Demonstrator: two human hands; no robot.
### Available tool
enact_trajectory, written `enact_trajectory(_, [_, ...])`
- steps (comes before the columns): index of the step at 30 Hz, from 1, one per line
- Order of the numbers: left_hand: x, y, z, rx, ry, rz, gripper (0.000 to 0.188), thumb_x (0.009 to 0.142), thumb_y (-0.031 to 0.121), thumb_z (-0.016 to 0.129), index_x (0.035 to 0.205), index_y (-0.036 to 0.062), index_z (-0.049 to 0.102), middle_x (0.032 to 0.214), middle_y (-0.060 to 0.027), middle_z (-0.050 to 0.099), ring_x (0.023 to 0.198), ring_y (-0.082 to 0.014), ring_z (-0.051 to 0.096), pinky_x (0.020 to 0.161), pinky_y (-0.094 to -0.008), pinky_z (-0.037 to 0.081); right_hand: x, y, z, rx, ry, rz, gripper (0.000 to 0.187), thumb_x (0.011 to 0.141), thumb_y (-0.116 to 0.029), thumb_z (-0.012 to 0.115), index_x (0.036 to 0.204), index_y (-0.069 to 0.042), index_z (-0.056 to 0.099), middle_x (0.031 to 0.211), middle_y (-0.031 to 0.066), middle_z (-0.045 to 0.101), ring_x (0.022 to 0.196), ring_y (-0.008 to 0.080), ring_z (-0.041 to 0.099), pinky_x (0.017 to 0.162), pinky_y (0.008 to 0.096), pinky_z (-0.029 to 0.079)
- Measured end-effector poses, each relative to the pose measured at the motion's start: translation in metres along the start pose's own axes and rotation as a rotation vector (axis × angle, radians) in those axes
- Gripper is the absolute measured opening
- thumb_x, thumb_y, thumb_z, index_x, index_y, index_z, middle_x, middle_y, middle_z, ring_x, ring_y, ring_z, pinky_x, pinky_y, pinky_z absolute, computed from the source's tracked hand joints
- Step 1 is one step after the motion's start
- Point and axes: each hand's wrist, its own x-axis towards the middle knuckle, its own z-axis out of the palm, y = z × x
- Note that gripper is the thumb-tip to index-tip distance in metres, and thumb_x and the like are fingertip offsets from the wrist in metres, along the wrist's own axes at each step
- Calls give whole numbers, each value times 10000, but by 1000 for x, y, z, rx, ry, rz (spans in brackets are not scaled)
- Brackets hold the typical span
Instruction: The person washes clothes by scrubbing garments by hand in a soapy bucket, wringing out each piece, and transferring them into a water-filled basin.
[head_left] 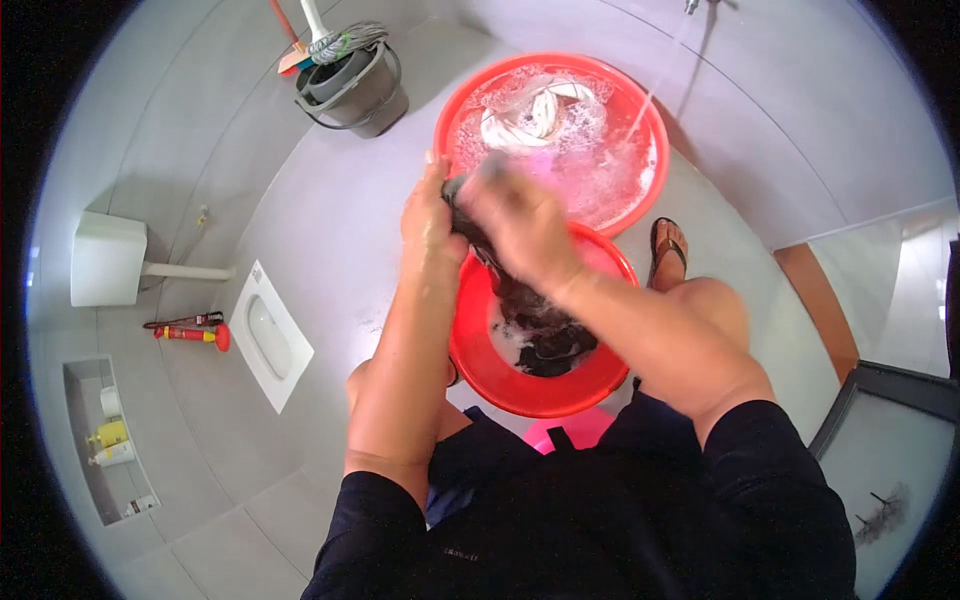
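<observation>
A wet, dark garment stretches up from the near red basin, where its lower part lies bunched in sudsy water. Above the basin's far left rim, my left hand grips the upper end of the cloth. My right hand is closed over the same stretch of cloth, pressed close to the left one and blurred by motion. Which part of the garment they hold cannot be made out. Just beyond, a larger red basin holds foamy water and a white cloth.
Water streams from a wall tap into the far basin. A grey mop bucket with a mop stands far left. A squat toilet is set in the floor on the left. A dark-framed door is at the right.
</observation>
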Motion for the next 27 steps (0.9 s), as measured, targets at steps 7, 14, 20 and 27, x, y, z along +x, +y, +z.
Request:
enact_trajectory(7, [-23, -67, 53, 195, 114, -138, 292, 996, 274, 534, 977, 5, 644, 880, -101, 636, 680, -190, 571, 556, -379, 474, 56, 38, -49, -507, 282, -1, 167, 818, -206, 677, 722, -73, 651, 709, 153, 658, 665, 345, 652, 600, 453, 502])
enact_trajectory(14, [-8, -46, 32, 83, -29, -126, 723, 922, 658, 539, 1209, -3, 598, 988, -85, 665, 806, -210, 627, 721, -341, 524, 37, 30, -21, -704, 193, -292, 347, 891, -292, 681, 636, -71, 599, 671, 159, 597, 610, 360, 600, 556, 448, 468])
enact_trajectory(20, [-16, 23, 7, 778, -633, -148, 695, 866, 551, 731, 1106, -97, 661, 994, -116, 692, 887, -174, 654, 804, -328, 533, 67, 10, -34, -879, 123, 17, 735, 921, -733, 460, 708, -46, 613, 626, 140, 590, 617, 286, 592, 617, 395, 462])
enact_trajectory(27, [-49, 54, 13, 1009, -134, 390, 348, 946, 340, 701, 1017, 2, 739, 802, -12, 676, 760, -80, 573, 708, -273, 491, 50, -4, -67, -450, -496, 175, 561, 887, -577, 668, 1003, -33, 739, 871, 90, 696, 844, 164, 649, 803, 333, 508])
